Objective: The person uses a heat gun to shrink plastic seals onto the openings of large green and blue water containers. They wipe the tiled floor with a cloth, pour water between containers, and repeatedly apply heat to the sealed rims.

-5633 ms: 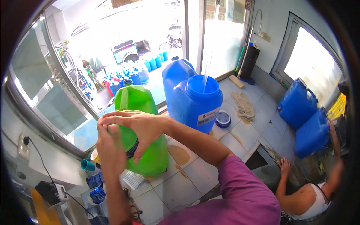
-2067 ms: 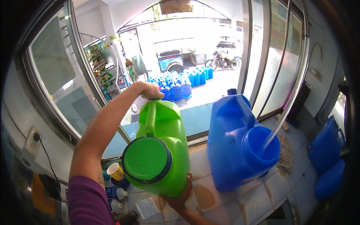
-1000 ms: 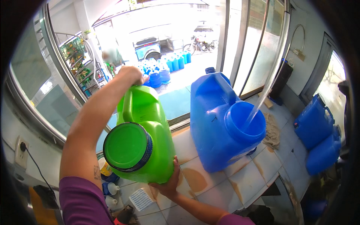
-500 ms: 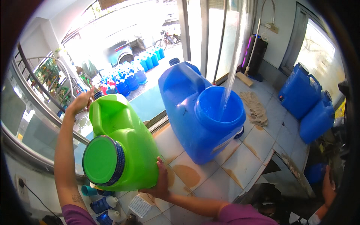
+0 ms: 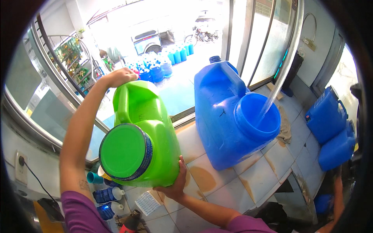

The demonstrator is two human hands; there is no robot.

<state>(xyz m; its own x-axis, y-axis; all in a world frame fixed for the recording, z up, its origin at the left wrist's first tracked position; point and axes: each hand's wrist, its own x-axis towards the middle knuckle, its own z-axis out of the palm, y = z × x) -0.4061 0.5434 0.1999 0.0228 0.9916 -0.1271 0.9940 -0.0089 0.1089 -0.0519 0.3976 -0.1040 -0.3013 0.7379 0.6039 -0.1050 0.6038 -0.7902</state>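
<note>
A large green jug (image 5: 145, 132) with a green screw lid (image 5: 123, 152) is tilted, its lid end toward me. My left hand (image 5: 118, 77) grips its far end near the handle. Beneath the near edge, my right hand (image 5: 175, 183) cups the jug from below. Right beside it stands a big blue jug (image 5: 227, 112) with its wide mouth open, and a stream of water (image 5: 278, 83) falls into that mouth. Both jugs are over a tiled counter (image 5: 241, 182).
More blue jugs (image 5: 330, 124) stand on the floor at the right. Several blue containers (image 5: 161, 66) sit outside beyond the glass window. Small bottles (image 5: 107, 194) lie below the counter at the left. Another person's arm (image 5: 336, 194) shows at the lower right.
The green jug was turned from upright, with both hands at its lid, onto its side with the lid toward me. My left hand went to the far end, my right hand underneath.
</note>
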